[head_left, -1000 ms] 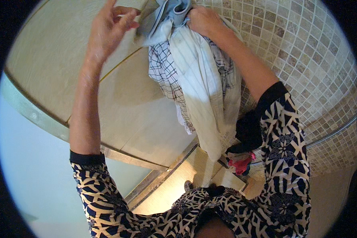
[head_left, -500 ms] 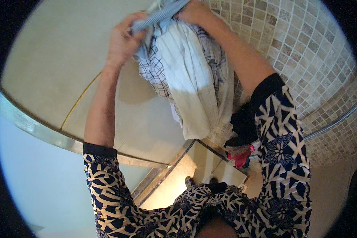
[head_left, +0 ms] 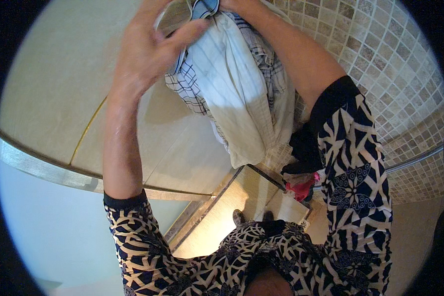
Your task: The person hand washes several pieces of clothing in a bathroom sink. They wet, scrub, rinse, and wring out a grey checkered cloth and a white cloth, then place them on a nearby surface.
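Several garments hang bunched together at the top middle. Among them are a long white garment (head_left: 234, 84) and a white cloth with dark checks (head_left: 188, 89). A light blue striped garment (head_left: 204, 8) lies across their top, partly cut off by the picture's upper edge. My left hand (head_left: 155, 49) is open beside the blue garment, its thumb stretched toward the striped fabric and its fingers apart, their tips partly out of view. At the upper edge, my right hand (head_left: 236, 5) is closed on the blue garment; its fingertips are hidden.
Small beige and brown mosaic tiles (head_left: 375, 54) cover the wall on the right, where a metal hose (head_left: 419, 158) runs. Dark and red cloths (head_left: 301, 185) hang beside my right sleeve. A smooth beige wall (head_left: 69, 64) stands at left. My shoes (head_left: 239, 217) show on the floor below.
My left hand has come nearer and its fingers have spread from their grip on the blue striped garment. That garment has shifted upward, while my right hand stays at the top edge.
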### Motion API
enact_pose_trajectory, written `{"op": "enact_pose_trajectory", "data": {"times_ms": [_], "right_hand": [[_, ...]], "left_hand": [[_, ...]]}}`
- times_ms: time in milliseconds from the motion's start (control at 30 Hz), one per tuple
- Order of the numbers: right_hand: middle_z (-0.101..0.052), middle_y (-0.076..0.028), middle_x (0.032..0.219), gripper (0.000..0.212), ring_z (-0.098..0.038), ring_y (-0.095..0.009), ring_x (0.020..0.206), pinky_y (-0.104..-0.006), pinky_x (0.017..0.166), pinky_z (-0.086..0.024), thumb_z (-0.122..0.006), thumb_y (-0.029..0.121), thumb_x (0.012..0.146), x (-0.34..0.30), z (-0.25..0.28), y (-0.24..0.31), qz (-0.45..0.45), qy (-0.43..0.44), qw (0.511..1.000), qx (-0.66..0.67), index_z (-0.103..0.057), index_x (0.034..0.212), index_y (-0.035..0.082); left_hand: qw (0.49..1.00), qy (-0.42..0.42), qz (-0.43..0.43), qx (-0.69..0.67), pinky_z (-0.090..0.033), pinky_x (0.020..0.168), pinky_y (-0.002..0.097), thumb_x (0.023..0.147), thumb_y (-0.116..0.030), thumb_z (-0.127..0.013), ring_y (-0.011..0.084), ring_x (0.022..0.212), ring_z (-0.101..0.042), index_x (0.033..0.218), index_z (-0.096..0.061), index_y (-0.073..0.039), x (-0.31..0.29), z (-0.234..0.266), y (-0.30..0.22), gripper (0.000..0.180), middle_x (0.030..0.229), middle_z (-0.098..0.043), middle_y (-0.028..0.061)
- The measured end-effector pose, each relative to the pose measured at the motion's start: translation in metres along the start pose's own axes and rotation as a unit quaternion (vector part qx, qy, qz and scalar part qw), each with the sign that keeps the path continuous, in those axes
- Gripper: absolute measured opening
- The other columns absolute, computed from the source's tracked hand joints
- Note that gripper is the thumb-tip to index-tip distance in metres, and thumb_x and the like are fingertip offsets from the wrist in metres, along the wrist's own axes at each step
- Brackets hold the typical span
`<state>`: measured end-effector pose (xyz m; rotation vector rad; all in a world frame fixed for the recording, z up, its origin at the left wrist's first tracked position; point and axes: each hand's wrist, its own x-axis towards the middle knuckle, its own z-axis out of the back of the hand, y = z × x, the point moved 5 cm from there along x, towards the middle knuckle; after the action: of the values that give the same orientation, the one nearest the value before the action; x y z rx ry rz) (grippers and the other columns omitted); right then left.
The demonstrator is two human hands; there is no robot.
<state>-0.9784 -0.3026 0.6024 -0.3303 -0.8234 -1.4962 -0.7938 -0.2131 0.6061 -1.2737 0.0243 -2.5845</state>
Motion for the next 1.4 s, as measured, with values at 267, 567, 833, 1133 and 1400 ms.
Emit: {"op": "enact_pose_trajectory", "data": {"times_ms": [267, 567, 833, 1133, 1400], "right_hand": [[-0.055, -0.023, 0.088, 0.041, -0.053, -0.035, 0.085, -0.0398, 0.073, -0.043, -0.062, 0.022, 0.059, -0.018, 0.017, -0.005, 0.001, -0.113, 0.991, 0.072, -0.052, 0.093, 0.001], [-0.055, -0.018, 0.078, 0.032, -0.054, -0.034, 0.075, -0.0414, 0.067, -0.044, -0.058, 0.018, 0.063, -0.051, 0.047, 0.015, 0.226, -0.407, 0.882, 0.070, -0.052, 0.091, 0.002], [-0.057, -0.019, 0.085, 0.030, -0.055, -0.033, 0.079, -0.0401, 0.072, -0.044, -0.042, 0.017, 0.070, -0.008, -0.007, 0.006, 0.203, -0.069, 0.976, -0.021, -0.057, 0.094, 0.008], [-0.056, -0.022, 0.083, 0.027, -0.055, -0.034, 0.077, -0.0417, 0.072, -0.043, -0.046, 0.022, 0.069, 0.004, -0.023, -0.009, 0.137, 0.004, 0.990, 0.019, -0.058, 0.085, 0.004], [-0.054, -0.023, 0.092, 0.045, -0.052, -0.032, 0.085, -0.0366, 0.075, -0.041, -0.054, 0.032, 0.069, -0.051, 0.029, -0.023, 0.113, -0.091, 0.944, 0.296, -0.051, 0.101, 0.001]], "left_hand": [[0.968, -0.102, -0.022, 0.226, -0.043, 0.071, 0.0368, 0.064, 0.004, -0.047, 0.0349, 0.084, -0.051, 0.090, -0.052, -0.002, 0.054, -0.017, 0.046, 0.027, 0.092, -0.053, 0.0175], [0.926, -0.128, -0.017, 0.355, -0.043, 0.064, 0.0405, 0.070, -0.007, -0.047, 0.0340, 0.077, -0.053, 0.084, -0.052, -0.001, 0.115, -0.038, 0.093, 0.016, 0.085, -0.051, 0.0162], [0.979, 0.133, 0.005, 0.154, -0.044, 0.065, 0.0343, 0.063, -0.006, -0.052, 0.0252, 0.073, -0.056, 0.101, -0.054, -0.005, 0.133, -0.048, 0.110, 0.038, 0.087, -0.055, 0.0178], [0.995, 0.083, -0.043, -0.024, -0.030, 0.092, 0.0331, 0.084, -0.028, -0.043, 0.0227, 0.110, -0.041, 0.115, -0.045, -0.007, 0.078, -0.050, 0.085, 0.038, 0.119, -0.045, 0.0093], [0.992, 0.062, 0.037, 0.099, -0.037, 0.084, 0.0387, 0.079, -0.023, -0.038, 0.0361, 0.098, -0.048, 0.113, -0.043, -0.003, 0.072, -0.087, 0.136, 0.040, 0.102, -0.051, 0.0240]]}}
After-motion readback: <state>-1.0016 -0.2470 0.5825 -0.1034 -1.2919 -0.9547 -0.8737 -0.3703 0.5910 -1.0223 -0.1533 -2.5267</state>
